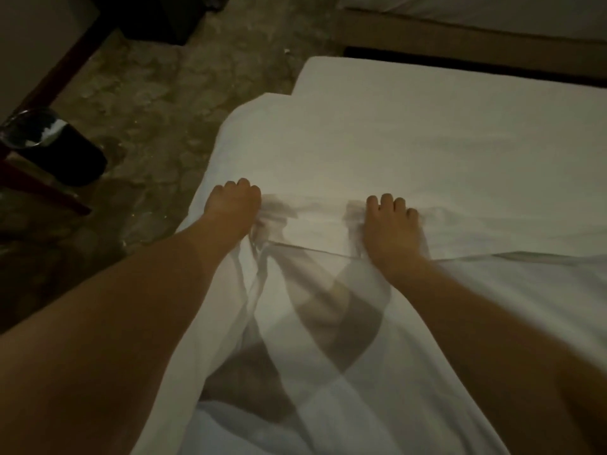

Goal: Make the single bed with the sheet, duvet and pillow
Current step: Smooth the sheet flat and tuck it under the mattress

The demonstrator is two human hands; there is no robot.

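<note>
Both hands on the white sheet (410,152), which covers the bed (315,70) across centre and right. Left hand (231,208) grips a bunched fold at the sheet's left edge, fingers curled. Right hand (391,228) also holds gathered fabric, fingers curled over it; black bin (62,149) far left on the floor.

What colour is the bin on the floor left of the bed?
The bin is black with a shiny clear liner at its rim, seen in the head view.
</note>
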